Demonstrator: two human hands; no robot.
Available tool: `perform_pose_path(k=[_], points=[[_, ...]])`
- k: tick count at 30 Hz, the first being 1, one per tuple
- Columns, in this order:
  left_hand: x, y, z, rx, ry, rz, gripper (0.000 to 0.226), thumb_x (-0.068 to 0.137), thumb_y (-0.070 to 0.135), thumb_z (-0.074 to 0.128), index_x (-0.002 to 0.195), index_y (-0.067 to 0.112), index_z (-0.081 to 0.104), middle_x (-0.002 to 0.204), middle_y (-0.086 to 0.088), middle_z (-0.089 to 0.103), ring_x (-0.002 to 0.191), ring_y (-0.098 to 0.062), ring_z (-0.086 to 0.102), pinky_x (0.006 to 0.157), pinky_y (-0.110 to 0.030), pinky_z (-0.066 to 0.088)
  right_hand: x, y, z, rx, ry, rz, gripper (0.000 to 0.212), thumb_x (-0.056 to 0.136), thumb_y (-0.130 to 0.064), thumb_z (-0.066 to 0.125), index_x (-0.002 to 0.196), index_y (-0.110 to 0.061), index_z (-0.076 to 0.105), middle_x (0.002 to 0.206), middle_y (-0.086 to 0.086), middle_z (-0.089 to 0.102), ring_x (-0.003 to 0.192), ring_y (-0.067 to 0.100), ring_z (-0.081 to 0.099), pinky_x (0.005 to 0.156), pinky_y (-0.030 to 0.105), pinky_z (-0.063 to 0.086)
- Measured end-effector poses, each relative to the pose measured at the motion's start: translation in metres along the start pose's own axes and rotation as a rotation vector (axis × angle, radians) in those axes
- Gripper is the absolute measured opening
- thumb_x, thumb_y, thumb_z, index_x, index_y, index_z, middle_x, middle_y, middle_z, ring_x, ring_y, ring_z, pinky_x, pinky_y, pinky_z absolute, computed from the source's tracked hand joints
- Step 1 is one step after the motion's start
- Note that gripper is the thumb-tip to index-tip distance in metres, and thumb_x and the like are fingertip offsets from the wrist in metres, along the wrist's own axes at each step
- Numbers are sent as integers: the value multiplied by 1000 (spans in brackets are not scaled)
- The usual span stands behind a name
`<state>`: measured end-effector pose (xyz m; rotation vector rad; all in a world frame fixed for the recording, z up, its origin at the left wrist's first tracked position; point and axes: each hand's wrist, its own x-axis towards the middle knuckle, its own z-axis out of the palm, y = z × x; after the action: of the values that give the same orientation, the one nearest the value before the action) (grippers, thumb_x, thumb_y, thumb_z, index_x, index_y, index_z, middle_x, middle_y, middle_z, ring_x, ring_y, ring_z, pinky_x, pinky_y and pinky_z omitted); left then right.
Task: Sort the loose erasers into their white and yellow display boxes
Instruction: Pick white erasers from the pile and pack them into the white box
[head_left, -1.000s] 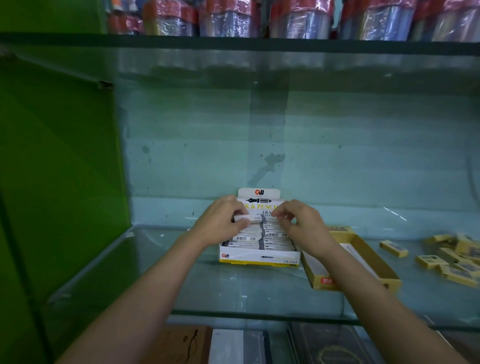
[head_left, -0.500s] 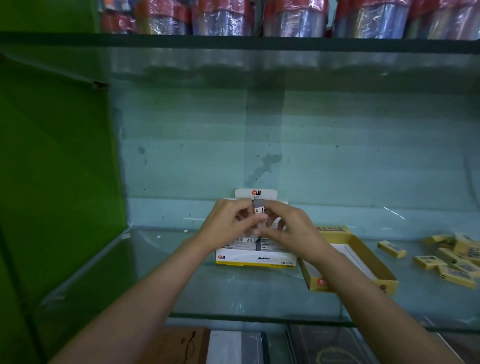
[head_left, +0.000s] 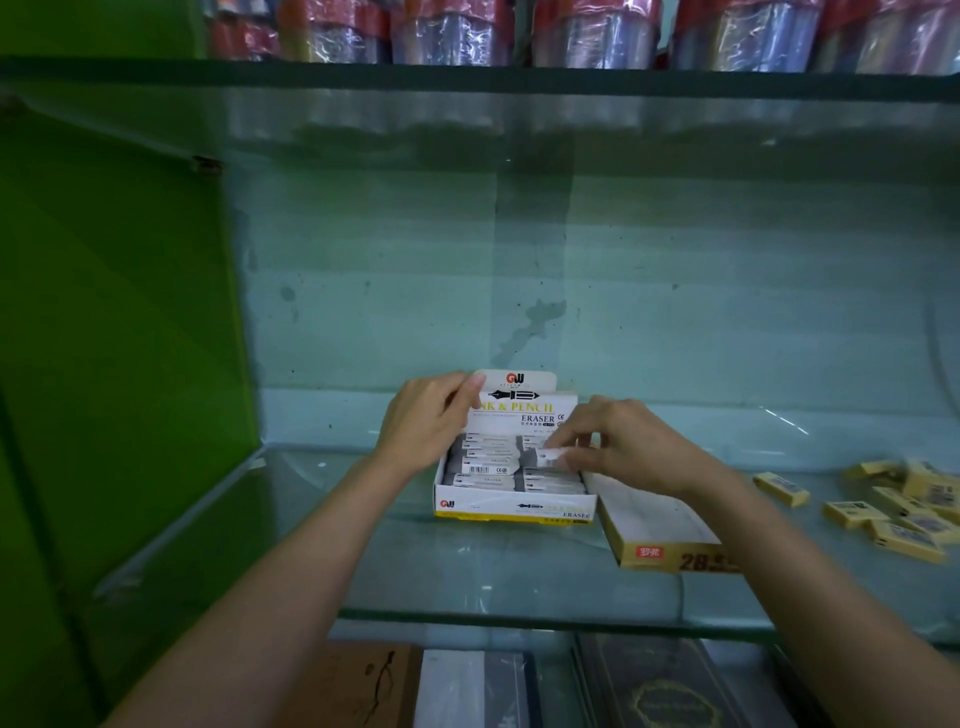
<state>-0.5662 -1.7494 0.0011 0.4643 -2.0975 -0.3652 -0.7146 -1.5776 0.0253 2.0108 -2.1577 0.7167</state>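
**White eraser going down into its row, yellow pile still waiting**

So half a second ago both hands were bunched up together over the box, holding one white eraser (head_left: 549, 457) up on end. Now they've split apart. The right hand (head_left: 628, 448) has brought the eraser down flat and pinches it in its fingertips right over the right-hand row of the white display box (head_left: 514, 506), middle of the frame. Can't tell if it's actually seated yet or just touching the ones under it. The left hand (head_left: 427, 422) has moved up to the left side of the box, fingers curled loosely against the back flap with the thumb at its top corner. Looks like it's steadying the thing.

My read: this one's nearly slotted in, and the white side looks close to full, two rows packed tight.

The yellow display box (head_left: 670, 551) sits just right of the white one, touching or nearly, and looks empty from here, partly under the right forearm. The loose yellow erasers (head_left: 904, 512) are scattered at the right edge of the glass shelf (head_left: 519, 577), well apart from their box. That's the bulk of the job left. Nothing's really blocking them, though the right arm lies across the yellow box.
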Motion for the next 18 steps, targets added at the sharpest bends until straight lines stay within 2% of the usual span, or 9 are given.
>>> perform_pose_path(k=[3,4,6,8,11,14,16,18], points=[[1,0,-1,11,12,-21,39,97,33,43,67,14,59,45,11,43,52,-13,44,58,-31,36,-1,1,1,-57,-77,1,21,80,-19,69,100,-18,72,100,1,65,79,3,48,73,10,36],[2,0,-1,27,3,-31,39,97,32,43,66,12,57,45,10,41,52,-15,43,57,-31,34,0,2,2,-72,-87,9,21,80,-20,68,101,-18,71,101,2,64,83,6,48,77,15,37],[2,-1,0,62,-17,-47,44,96,36,39,66,7,54,47,6,41,56,-23,44,58,-34,35,2,2,6,-99,-88,13,20,81,-21,67,101,-17,71,102,3,63,87,7,45,76,15,36],[2,-3,1,82,-31,-58,48,96,37,37,68,2,54,52,-2,45,61,-30,49,59,-36,37,6,1,10,-110,-78,7,20,81,-22,67,100,-15,69,101,4,62,86,8,45,69,9,33],[2,-3,2,85,-34,-77,50,98,34,37,69,-2,55,61,-17,54,66,-34,52,60,-36,36,10,1,17,-74,-45,27,15,79,-22,70,92,-15,66,94,4,59,83,12,50,67,13,36],[2,-4,2,99,-42,-96,53,97,36,36,67,-3,56,66,-20,60,69,-35,54,63,-37,39,9,1,23,-51,-14,59,14,79,-25,70,79,-23,56,83,-5,49,72,8,46,61,11,33],[2,-4,2,89,-55,-112,54,96,36,36,67,-5,56,67,-22,60,70,-36,55,66,-38,41,6,4,26,-14,14,85,13,83,-25,64,77,-25,52,80,-7,45,68,2,44,61,16,31],[1,-1,1,68,-60,-121,53,96,32,37,66,-7,55,66,-25,59,69,-37,55,66,-39,41,4,7,25,80,50,138,16,90,-15,51,77,-25,51,80,-5,46,68,2,44,63,20,31]])
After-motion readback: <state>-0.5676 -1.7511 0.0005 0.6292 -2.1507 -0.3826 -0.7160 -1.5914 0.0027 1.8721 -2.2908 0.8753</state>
